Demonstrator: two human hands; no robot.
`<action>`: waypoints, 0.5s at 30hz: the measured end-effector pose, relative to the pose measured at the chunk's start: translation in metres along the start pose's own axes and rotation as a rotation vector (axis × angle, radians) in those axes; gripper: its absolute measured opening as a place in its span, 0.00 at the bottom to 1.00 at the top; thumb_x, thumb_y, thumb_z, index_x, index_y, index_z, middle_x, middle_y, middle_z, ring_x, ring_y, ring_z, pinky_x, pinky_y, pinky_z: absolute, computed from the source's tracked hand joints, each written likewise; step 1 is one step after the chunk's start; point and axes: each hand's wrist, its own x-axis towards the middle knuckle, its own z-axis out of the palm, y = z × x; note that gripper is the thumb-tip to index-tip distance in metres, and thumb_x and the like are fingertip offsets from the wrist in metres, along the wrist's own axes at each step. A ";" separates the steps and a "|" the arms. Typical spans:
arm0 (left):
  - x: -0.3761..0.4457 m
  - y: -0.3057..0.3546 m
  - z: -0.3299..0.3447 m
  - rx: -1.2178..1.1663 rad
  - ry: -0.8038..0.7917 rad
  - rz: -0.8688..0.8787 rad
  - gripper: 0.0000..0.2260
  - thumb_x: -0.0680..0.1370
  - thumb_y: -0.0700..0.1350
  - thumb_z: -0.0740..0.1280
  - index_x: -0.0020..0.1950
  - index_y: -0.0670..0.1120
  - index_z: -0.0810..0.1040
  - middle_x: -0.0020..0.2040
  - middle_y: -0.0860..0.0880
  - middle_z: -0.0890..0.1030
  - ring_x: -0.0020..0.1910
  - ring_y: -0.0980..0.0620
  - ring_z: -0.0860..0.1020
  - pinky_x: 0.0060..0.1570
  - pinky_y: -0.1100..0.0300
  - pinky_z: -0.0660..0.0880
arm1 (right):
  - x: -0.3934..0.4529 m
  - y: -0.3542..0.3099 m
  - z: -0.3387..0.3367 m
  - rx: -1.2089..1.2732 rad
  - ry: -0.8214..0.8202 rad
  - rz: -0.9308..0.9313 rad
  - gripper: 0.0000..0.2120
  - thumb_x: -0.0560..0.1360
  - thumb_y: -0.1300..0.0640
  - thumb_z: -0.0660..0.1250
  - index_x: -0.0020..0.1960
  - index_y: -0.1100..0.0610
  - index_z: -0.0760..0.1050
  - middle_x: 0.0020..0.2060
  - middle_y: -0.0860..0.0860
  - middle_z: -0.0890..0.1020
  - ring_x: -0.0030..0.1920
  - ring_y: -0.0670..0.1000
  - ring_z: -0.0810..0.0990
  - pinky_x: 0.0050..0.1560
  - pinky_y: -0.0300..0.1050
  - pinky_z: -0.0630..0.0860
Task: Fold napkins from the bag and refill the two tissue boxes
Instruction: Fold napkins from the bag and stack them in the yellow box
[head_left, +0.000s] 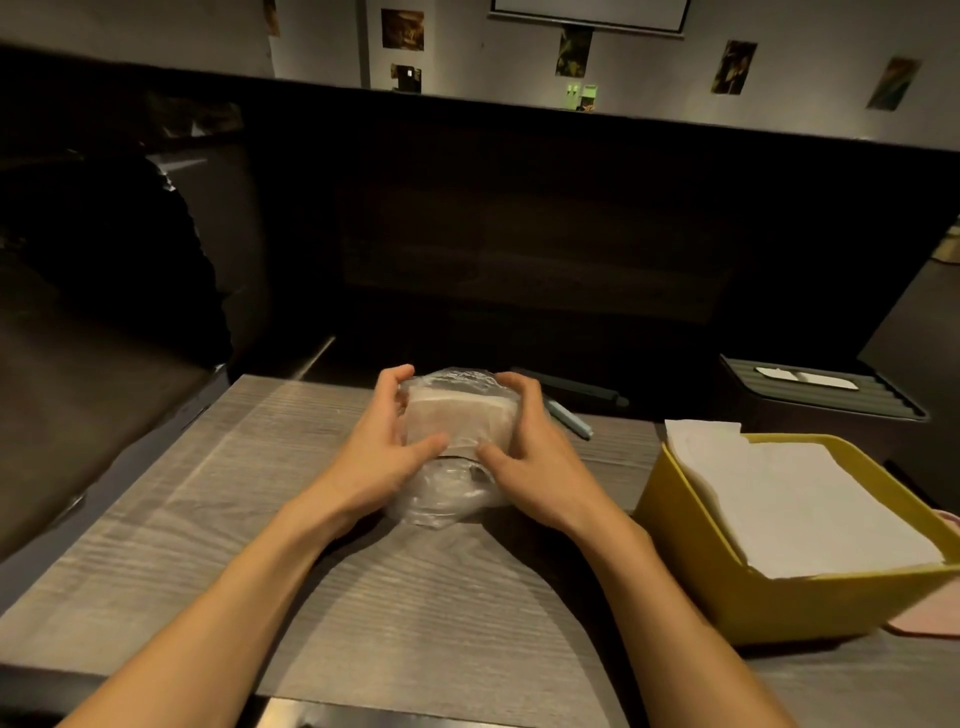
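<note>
Both hands, left hand (387, 447) and right hand (524, 441), curl around the clear napkin bag (457, 415) at table (156, 519) centre; we risk tearing film, spilling napkins short of the yellow tissue box (727, 597) right.

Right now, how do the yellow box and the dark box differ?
The yellow box is open-topped, with white napkins showing; the dark box has a ribbed lid on, with one white napkin in its slot. The yellow box sits nearer, the dark box behind it. Both stand right of the hands.
</note>
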 end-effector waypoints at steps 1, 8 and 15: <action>0.000 -0.001 0.000 0.023 -0.014 0.015 0.34 0.78 0.34 0.71 0.75 0.57 0.59 0.64 0.54 0.74 0.61 0.55 0.79 0.49 0.64 0.81 | 0.000 -0.002 0.002 -0.001 -0.012 0.000 0.34 0.80 0.53 0.68 0.75 0.33 0.52 0.67 0.45 0.73 0.68 0.51 0.75 0.66 0.57 0.78; -0.002 -0.004 0.002 0.239 -0.051 0.075 0.27 0.81 0.38 0.69 0.71 0.60 0.60 0.63 0.52 0.73 0.60 0.54 0.78 0.50 0.61 0.80 | 0.001 0.002 0.007 -0.080 0.028 -0.021 0.25 0.84 0.52 0.64 0.75 0.36 0.59 0.68 0.43 0.73 0.69 0.48 0.68 0.72 0.60 0.71; -0.002 0.036 -0.009 0.154 0.158 0.138 0.21 0.79 0.39 0.72 0.71 0.50 0.74 0.58 0.54 0.81 0.51 0.62 0.81 0.48 0.67 0.81 | -0.004 -0.030 -0.008 -0.055 0.360 -0.206 0.06 0.83 0.53 0.66 0.58 0.45 0.77 0.52 0.42 0.80 0.54 0.41 0.79 0.55 0.47 0.82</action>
